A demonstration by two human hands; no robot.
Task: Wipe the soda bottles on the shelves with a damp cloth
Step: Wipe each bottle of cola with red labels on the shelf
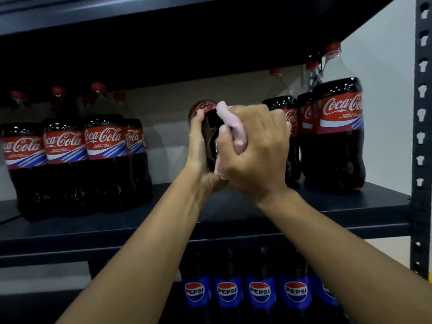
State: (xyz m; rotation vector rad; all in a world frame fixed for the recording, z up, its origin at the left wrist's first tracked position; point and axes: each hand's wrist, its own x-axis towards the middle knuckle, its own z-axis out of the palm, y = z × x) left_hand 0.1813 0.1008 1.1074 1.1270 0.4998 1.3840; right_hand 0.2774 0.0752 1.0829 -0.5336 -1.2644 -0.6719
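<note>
A Coca-Cola bottle [210, 122] is tipped with its base toward me, above the middle of the dark shelf [140, 228]. My left hand [198, 155] grips it from the left and below, thumb up its side. My right hand [254, 148] holds a pale pink cloth [233, 127] bunched in its fingers and presses it against the bottle's base. The bottle's neck and cap are hidden behind it.
Several upright Coca-Cola bottles [70, 155] stand at the left of the shelf, and more Coca-Cola bottles [336, 134] stand at the right. Pepsi bottles [259, 291] line the shelf below. A perforated metal upright [422, 136] runs down the right edge, and a shelf board [163, 24] hangs overhead.
</note>
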